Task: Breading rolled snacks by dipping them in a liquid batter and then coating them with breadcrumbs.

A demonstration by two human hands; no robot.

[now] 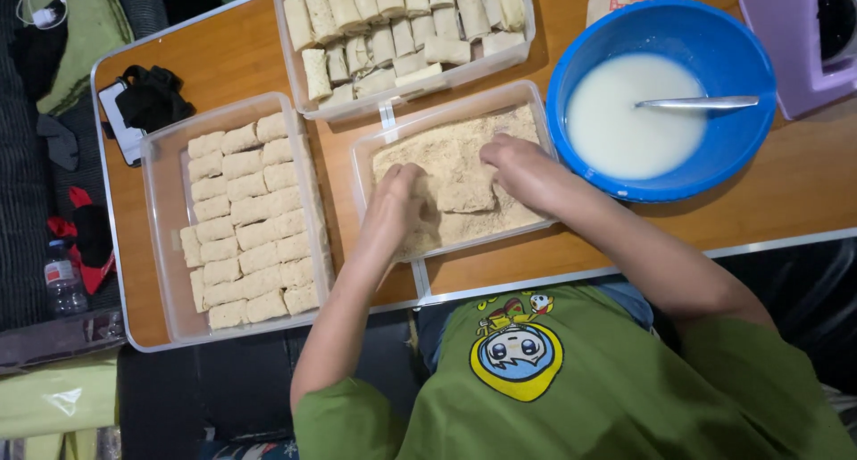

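Note:
A clear plastic tray filled with pale breadcrumbs sits in front of me on the wooden table. A crumb-coated roll lies in the crumbs between my hands. My left hand presses against its left end with curled fingers. Over its right end rests my right hand, fingertips touching it. Both hands are dusted with crumbs.
To the left, a clear tray holds several rows of breaded rolls. Another tray of uncoated rolls stands behind. A blue bowl of white batter with a spoon sits at the right. A purple object is far right.

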